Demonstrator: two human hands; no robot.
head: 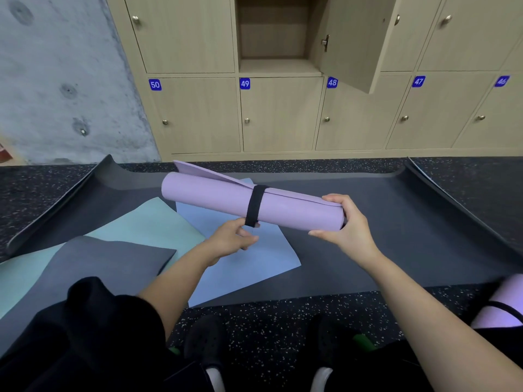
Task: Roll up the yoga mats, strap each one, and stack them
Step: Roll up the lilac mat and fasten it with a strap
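Holding the lilac rolled mat [209,195] in the air at mid-frame, the right grip [346,222] wraps thumb and fingers round the roll's right end. Just below the roll's middle, the left grip [233,240] pinches the lower end of the black strap [257,203] that circles the roll. The outer flap lifts loose toward the upper left end. Beneath, a blue mat [249,258], a teal mat [147,222] and a grey mat [107,258] overlap flat on a large dark mat [396,244] with curled side edges. A second lilac roll [502,304] lies at the lower right edge. Lockers [280,114] fill the top.
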